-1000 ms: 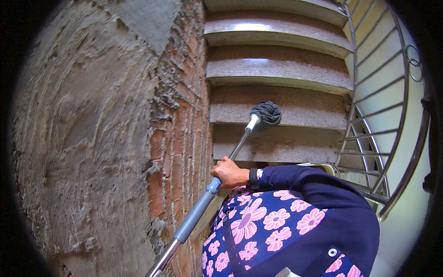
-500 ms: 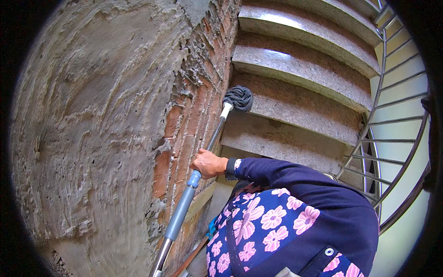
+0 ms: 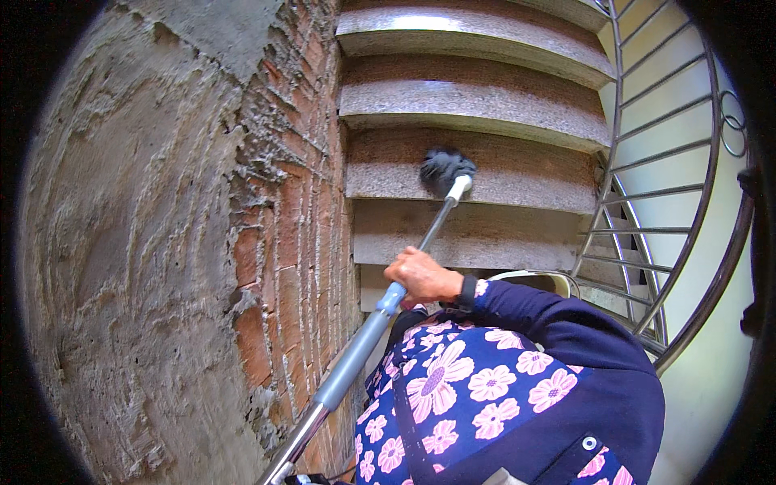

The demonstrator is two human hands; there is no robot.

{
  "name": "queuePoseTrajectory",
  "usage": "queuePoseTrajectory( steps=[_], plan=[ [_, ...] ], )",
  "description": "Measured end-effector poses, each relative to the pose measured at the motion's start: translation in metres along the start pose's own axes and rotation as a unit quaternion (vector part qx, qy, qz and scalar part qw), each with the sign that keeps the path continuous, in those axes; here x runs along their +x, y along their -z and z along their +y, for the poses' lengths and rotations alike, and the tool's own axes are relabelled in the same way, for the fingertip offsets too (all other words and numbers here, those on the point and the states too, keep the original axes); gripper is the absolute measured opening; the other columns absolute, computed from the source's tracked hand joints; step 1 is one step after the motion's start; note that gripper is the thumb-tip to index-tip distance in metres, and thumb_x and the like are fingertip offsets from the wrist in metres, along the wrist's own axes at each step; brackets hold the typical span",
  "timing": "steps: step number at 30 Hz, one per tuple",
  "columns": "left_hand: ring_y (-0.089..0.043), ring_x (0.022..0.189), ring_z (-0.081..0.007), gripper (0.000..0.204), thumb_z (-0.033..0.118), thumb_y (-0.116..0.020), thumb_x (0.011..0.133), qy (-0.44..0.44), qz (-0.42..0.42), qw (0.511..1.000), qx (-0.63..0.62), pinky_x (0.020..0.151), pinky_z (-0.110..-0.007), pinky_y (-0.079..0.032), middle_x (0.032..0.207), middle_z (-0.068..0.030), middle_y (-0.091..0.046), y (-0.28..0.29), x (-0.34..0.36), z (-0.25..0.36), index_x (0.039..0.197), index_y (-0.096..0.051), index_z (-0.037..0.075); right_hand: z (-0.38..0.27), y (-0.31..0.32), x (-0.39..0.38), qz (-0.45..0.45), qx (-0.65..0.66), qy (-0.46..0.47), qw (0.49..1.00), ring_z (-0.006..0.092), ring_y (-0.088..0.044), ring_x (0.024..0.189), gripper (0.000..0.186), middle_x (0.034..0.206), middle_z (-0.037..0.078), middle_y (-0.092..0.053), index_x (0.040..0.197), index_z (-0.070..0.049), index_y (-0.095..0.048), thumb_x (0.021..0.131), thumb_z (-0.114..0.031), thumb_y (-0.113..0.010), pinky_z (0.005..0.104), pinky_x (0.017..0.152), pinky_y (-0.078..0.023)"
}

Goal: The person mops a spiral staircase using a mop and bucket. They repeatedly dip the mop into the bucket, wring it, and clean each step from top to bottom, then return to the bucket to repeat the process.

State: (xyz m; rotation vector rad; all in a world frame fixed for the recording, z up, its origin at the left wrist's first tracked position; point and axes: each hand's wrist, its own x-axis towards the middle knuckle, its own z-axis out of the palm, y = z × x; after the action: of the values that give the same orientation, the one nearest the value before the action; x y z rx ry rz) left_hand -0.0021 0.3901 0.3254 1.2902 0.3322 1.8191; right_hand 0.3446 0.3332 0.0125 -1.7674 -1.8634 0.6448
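My right hand (image 3: pixel 422 275) grips the long mop handle (image 3: pixel 358 350), which has a grey sleeve, a blue joint and metal tubes, and runs diagonally up from the lower edge. Its dark grey mop head (image 3: pixel 444 168), slightly blurred, lies on a speckled stone stair tread (image 3: pixel 541 182) ahead of me. A dark band is on my right wrist. Below my arm are my navy sleeve and pink-flowered apron (image 3: pixel 485 380). My left hand is not in view.
A rough plastered wall (image 3: pixel 137 242) with exposed red brick (image 3: pixel 255 283) runs along the left. More steps (image 3: pixel 477 97) rise ahead. A curved metal railing (image 3: pixel 663 145) borders the right side. A pale rim of some container (image 3: pixel 558 279) shows partly behind my arm.
The mop head swung left to the brick wall half a second ago and is now back toward the middle of the step. My right hand moved with it. The view also turned.
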Motion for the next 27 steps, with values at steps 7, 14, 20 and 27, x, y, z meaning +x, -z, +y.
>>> queuePoseTrajectory(
  steps=[7,14,20,27],
  plan=[
    [-0.043,0.044,-0.0098,0.023,0.024,-0.057,0.093,0.185,-0.110,0.965,-0.150,0.053,-0.025,-0.040,0.056,0.0016,-0.044,-0.056,-0.015,-0.112,0.094,-0.045,0.005,0.079,0.032,-0.095,0.141,-0.077,-0.181,0.970,0.0287,-0.060,0.077,0.018,0.072,0.009,-0.061,0.069,-0.012,-0.057,0.057,-0.018,-0.069,0.0384,0.076,-0.043],
    [-0.044,0.043,-0.0100,0.021,0.021,-0.058,0.092,0.290,-0.165,0.919,-0.210,0.051,-0.027,-0.042,0.055,0.0002,-0.048,-0.131,-0.052,-0.170,0.093,-0.043,0.007,0.129,0.043,-0.188,0.220,-0.117,-0.289,0.924,0.0296,-0.056,0.075,0.016,0.071,0.008,-0.057,0.067,-0.013,-0.052,0.060,-0.017,-0.065,0.0403,0.072,-0.041],
    [-0.046,0.046,-0.0096,0.018,0.017,-0.058,0.092,0.292,-0.190,0.908,-0.232,0.051,-0.026,-0.043,0.056,-0.0004,-0.049,-0.140,-0.032,-0.173,0.094,-0.043,0.007,0.110,0.044,-0.187,0.242,-0.110,-0.303,0.915,0.0294,-0.057,0.074,0.016,0.071,0.008,-0.058,0.066,-0.012,-0.051,0.058,-0.015,-0.065,0.0401,0.071,-0.041],
    [-0.040,0.047,-0.0107,0.017,0.014,-0.057,0.092,0.271,-0.198,0.918,-0.211,0.054,-0.027,-0.040,0.059,-0.0006,-0.045,-0.106,0.031,-0.145,0.093,-0.045,0.002,0.057,0.033,-0.125,0.203,-0.050,-0.269,0.940,0.0295,-0.062,0.072,0.015,0.069,0.011,-0.063,0.066,-0.012,-0.060,0.055,-0.018,-0.068,0.0399,0.074,-0.043]
  ],
)
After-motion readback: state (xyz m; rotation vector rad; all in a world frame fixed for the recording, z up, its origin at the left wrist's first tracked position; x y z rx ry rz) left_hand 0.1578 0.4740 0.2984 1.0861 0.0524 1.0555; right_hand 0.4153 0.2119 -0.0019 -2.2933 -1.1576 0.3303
